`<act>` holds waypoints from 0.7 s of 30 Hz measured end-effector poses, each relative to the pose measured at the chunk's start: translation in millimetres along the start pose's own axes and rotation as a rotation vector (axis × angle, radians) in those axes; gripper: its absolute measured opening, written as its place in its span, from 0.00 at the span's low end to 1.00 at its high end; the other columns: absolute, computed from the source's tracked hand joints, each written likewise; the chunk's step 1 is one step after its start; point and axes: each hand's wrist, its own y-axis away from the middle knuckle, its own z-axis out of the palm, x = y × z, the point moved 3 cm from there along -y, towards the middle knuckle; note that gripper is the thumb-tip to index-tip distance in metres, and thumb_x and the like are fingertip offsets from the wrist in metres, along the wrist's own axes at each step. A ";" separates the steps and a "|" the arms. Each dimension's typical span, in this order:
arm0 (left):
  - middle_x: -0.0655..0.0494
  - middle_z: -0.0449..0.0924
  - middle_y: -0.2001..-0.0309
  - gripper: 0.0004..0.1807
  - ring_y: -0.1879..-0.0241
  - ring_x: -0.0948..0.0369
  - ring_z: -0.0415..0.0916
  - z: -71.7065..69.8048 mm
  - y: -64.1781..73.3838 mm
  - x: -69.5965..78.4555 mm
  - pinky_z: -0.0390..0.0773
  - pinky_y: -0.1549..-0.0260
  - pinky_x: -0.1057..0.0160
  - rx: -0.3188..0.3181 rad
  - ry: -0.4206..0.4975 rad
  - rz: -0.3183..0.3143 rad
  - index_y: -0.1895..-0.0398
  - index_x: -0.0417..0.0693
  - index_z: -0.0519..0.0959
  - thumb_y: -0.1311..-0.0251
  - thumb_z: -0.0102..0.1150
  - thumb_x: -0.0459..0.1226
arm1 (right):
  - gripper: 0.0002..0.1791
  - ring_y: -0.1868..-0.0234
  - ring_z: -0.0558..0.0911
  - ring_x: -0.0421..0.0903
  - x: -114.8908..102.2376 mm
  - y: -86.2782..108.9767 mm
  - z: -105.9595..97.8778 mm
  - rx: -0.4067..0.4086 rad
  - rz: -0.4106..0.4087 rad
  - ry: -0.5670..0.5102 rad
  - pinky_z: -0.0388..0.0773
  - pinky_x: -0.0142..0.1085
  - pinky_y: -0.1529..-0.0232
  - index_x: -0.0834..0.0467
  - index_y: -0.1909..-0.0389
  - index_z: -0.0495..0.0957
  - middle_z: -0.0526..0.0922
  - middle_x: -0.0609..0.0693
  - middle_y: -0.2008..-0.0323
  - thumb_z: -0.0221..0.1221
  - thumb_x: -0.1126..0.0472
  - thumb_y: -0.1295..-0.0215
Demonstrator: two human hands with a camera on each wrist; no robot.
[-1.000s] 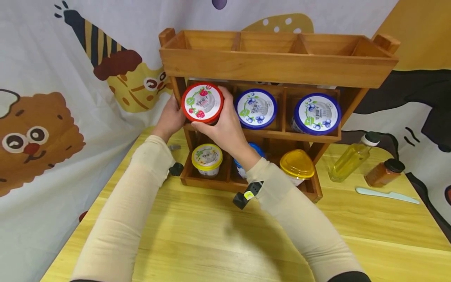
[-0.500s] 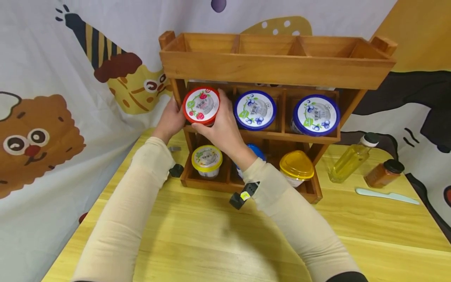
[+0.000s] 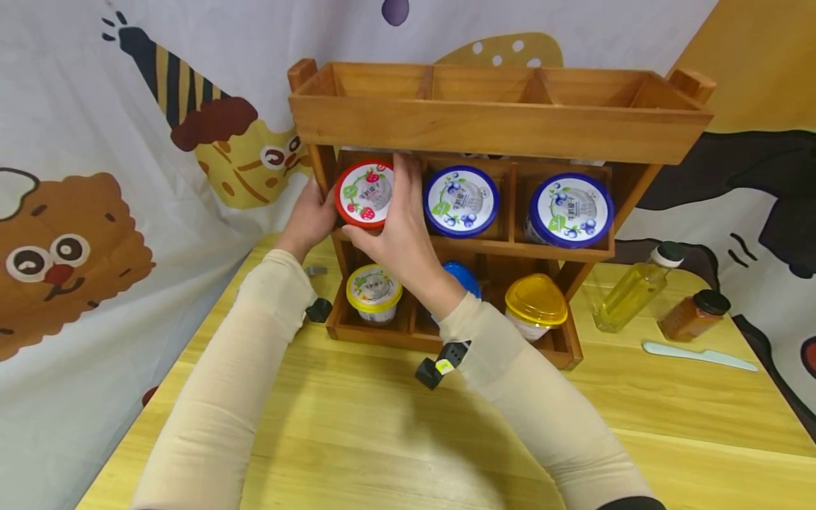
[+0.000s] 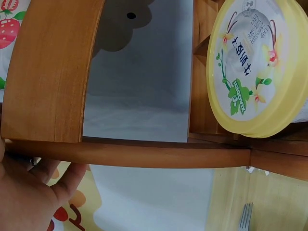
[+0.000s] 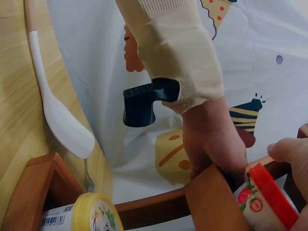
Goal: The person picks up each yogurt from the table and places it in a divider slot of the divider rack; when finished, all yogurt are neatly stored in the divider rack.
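Note:
In the head view, a red-lidded strawberry tub [image 3: 363, 195] sits in the left compartment of the wooden rack's [image 3: 497, 127] middle tier. My right hand [image 3: 404, 234] lies along its right side with straight fingers over part of the lid, the thumb near its lower rim. My left hand [image 3: 310, 219] grips the rack's left side; the left wrist view shows fingers [image 4: 72, 180] round the wood. Two blue-lidded blueberry tubs fill the middle [image 3: 462, 201] and right [image 3: 571, 210] compartments. Below, a yellow-lidded tub [image 3: 374, 294] stands beside a blue-lidded tub [image 3: 462, 276], partly hidden by my right wrist.
An amber-lidded container [image 3: 537, 301] is at the lower right of the rack. Right of it stand an oil bottle [image 3: 631, 290] and a dark-capped jar [image 3: 695, 315], with a pale knife [image 3: 698, 355] in front. A fork [image 4: 246, 216] and a white spoon [image 5: 62, 120] lie left of the rack.
The strawberry tub has settled farther back into its compartment. My right hand's fingers have straightened and now cover more of the lid. My left hand stays on the rack.

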 end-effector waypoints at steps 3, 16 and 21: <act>0.41 0.69 0.35 0.25 0.34 0.52 0.64 0.6 -0.3 0.3 0.60 0.30 0.51 -0.007 0.006 0.008 0.32 0.45 0.60 0.24 0.39 0.49 | 0.63 0.21 0.41 0.49 -5.5 6.0 -4.8 -0.010 -0.012 0.018 0.47 0.38 0.23 0.60 0.22 0.38 0.40 0.60 0.22 0.73 0.51 0.46; 0.40 0.71 0.37 0.25 0.34 0.51 0.65 2.1 -0.7 0.7 0.60 0.30 0.52 0.011 0.006 0.022 0.32 0.43 0.61 0.24 0.39 0.47 | 0.48 0.22 0.41 0.37 -33.6 48.3 -47.5 -0.157 -0.070 0.037 0.51 0.48 0.24 0.42 0.21 0.42 0.42 0.39 0.21 0.59 0.41 0.33; 0.40 0.70 0.37 0.25 0.32 0.51 0.63 -0.3 -0.7 -1.5 0.58 0.29 0.52 0.003 -0.016 -0.005 0.32 0.44 0.60 0.23 0.37 0.48 | 0.43 0.22 0.43 0.37 -39.7 62.7 -64.4 -0.194 -0.105 0.068 0.51 0.49 0.24 0.40 0.21 0.42 0.41 0.37 0.21 0.52 0.37 0.30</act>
